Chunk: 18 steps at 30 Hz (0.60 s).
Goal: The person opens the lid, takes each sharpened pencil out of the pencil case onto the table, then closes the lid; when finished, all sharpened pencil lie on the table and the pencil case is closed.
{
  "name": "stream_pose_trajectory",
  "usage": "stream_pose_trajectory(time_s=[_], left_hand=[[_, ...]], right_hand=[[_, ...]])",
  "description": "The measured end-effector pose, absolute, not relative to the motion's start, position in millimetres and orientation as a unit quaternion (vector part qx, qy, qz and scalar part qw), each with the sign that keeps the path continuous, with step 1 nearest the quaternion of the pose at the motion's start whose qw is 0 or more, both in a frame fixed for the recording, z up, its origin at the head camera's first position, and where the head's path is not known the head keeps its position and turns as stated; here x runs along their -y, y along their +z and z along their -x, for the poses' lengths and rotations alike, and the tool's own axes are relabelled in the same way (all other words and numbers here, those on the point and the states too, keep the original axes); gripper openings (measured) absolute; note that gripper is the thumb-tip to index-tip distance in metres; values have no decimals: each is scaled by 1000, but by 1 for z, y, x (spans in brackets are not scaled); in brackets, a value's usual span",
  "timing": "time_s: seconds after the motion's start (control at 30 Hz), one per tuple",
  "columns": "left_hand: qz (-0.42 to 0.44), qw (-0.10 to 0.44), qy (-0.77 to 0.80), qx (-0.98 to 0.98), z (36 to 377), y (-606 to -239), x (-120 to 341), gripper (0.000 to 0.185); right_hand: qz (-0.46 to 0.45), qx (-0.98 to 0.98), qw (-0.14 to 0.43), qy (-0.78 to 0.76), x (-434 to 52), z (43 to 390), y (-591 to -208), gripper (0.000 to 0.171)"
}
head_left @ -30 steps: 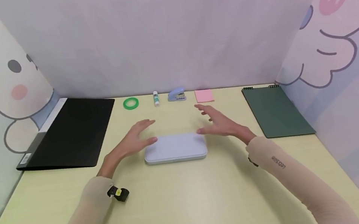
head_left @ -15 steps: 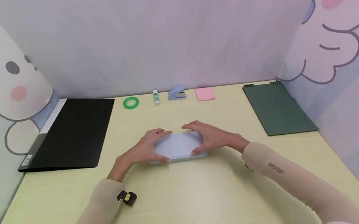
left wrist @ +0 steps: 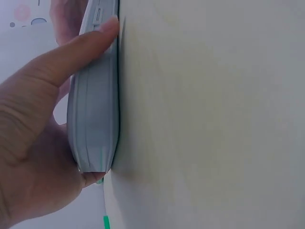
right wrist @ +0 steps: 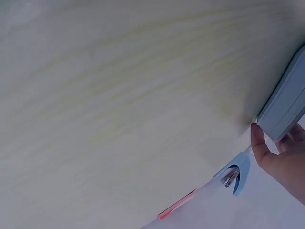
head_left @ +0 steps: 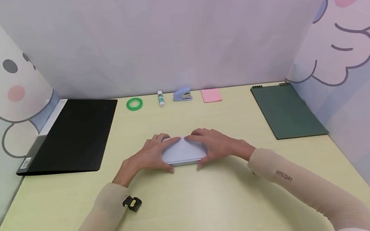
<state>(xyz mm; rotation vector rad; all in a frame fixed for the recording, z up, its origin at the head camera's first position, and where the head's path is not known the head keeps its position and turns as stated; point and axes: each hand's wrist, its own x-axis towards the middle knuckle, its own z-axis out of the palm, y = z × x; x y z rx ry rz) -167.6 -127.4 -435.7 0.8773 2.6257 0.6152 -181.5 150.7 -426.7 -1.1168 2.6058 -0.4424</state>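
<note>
A pale blue-white pencil case lies flat on the table in the middle of the head view, its long side toward me. My left hand grips its left end, thumb at the near side and fingers round the far side. The right end is held the same way by my right hand. In the left wrist view the thumb presses on the case's side, close to a small latch. The right wrist view catches one corner of the case with fingers curled against it. Both hands cover the case's ends.
Along the back stand a green tape roll, a glue stick, a light blue stapler and pink sticky notes. A black folder lies at left, a dark green spiral notebook at right. Walls enclose three sides.
Both hands have come inward and down from above the pencil case onto its two ends. Their thumbs now reach the near side. The case stays at about the same place.
</note>
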Motion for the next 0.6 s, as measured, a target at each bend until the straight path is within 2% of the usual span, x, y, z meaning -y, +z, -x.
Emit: stream_pose_trajectory(time_s=[0.2,0.43,0.6], left_hand=[[-308,154,199,-918,164,-432,124,100],[-309,153,185,-920,164,-433,123,99],[-313,144,173,-923,164,-434,123,98]], right_hand=[[392,-903,121,-127,-149,178,-428,101],[405,-904,80,-108,-150,178,-432,95],[406,-904,73,-109,-149,179,-432,92]])
